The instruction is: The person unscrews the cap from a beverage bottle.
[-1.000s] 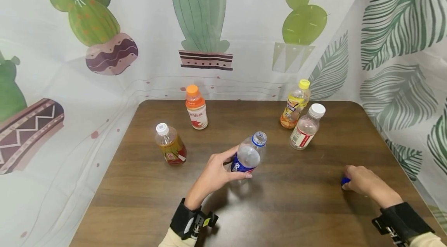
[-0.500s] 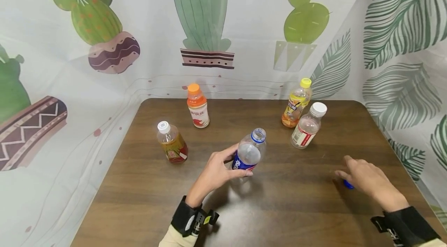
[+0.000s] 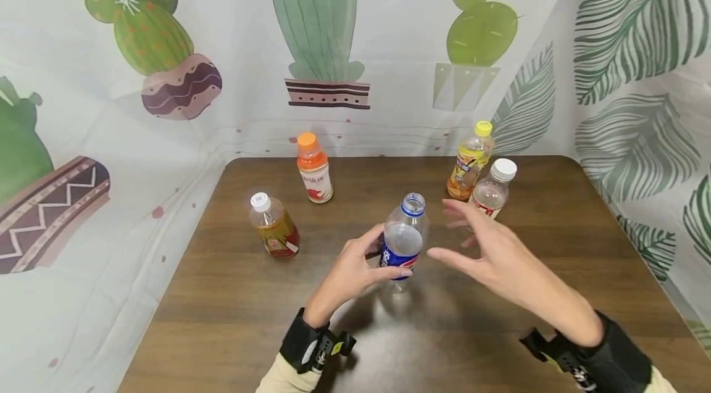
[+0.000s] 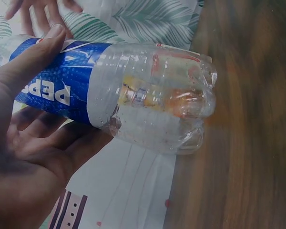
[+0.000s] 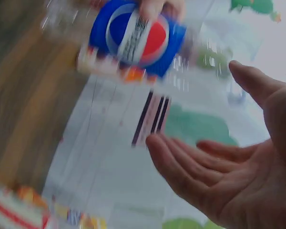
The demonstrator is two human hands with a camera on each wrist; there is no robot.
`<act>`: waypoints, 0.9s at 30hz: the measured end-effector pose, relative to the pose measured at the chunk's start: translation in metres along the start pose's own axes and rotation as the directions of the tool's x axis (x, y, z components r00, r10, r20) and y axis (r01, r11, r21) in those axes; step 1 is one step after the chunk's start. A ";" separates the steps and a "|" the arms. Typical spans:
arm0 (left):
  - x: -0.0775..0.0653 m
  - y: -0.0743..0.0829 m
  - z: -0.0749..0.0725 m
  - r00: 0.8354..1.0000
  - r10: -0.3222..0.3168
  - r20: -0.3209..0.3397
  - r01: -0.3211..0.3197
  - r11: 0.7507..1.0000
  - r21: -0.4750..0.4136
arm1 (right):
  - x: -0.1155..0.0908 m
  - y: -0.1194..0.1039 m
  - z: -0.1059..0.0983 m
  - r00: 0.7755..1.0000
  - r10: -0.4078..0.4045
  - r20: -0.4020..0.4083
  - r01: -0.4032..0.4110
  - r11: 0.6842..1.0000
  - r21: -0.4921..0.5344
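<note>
My left hand [image 3: 355,269] grips a clear Pepsi bottle [image 3: 402,245] around its blue label. The bottle has no cap on its neck, and its open mouth points up and slightly away. In the left wrist view thumb and fingers wrap the bottle's label [image 4: 62,76], while its ridged clear base shows beyond them. Just right of the bottle, my right hand [image 3: 489,251] is spread with nothing in it, its thumb and fingers apart from the bottle. The right wrist view, blurred, shows this same hand [image 5: 229,171] with the palm facing the bottle. No blue cap is visible now.
A white-capped bottle of reddish-brown drink [image 3: 276,229] and an orange-capped bottle [image 3: 315,174] stand on the left. At the back right are a yellow-capped bottle [image 3: 469,165] and a white-capped clear bottle [image 3: 491,192], partly hidden by my right hand. A printed cloth hangs behind the table [image 3: 222,319].
My right hand has let go of a blue cap on the table at right and moved left and up to beside the bottle. The left hand's grip stays, the bottle slightly more upright.
</note>
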State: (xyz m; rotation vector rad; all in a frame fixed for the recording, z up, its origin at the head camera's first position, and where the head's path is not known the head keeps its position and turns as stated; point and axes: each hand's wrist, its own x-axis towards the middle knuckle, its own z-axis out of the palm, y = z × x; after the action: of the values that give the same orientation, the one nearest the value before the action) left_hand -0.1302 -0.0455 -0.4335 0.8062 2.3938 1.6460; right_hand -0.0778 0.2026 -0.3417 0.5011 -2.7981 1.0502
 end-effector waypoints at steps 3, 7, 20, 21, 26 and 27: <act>0.001 0.002 0.003 1.000 0.000 0.020 0.000 1.000 -0.008 | 0.006 -0.006 0.015 1.000 -0.022 0.009 0.021 0.998 0.051; 0.002 0.003 0.006 0.999 -0.012 0.040 0.012 1.000 -0.011 | 0.011 -0.007 0.029 0.996 -0.070 -0.051 0.073 0.995 0.062; 0.007 0.002 0.022 0.989 -0.014 0.148 0.018 0.999 -0.027 | 0.002 0.005 0.022 0.994 -0.010 -0.108 0.014 0.999 0.036; 0.007 0.001 0.022 0.988 -0.005 0.155 0.011 0.999 -0.036 | 0.000 0.006 0.019 0.993 -0.004 -0.118 0.006 1.000 0.023; 0.002 -0.005 0.017 0.990 0.019 0.136 -0.012 0.999 -0.046 | -0.010 0.014 -0.010 0.982 0.028 -0.186 -0.036 0.999 -0.038; 0.001 -0.006 0.015 0.991 0.022 0.129 -0.015 0.999 -0.049 | -0.013 0.016 -0.018 0.978 0.036 -0.205 -0.047 0.998 -0.049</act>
State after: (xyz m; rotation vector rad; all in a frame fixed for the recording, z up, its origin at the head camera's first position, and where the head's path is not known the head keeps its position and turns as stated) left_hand -0.1276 -0.0336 -0.4447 0.9001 2.2581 1.5989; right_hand -0.0717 0.2292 -0.3411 0.3100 -2.6577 0.9709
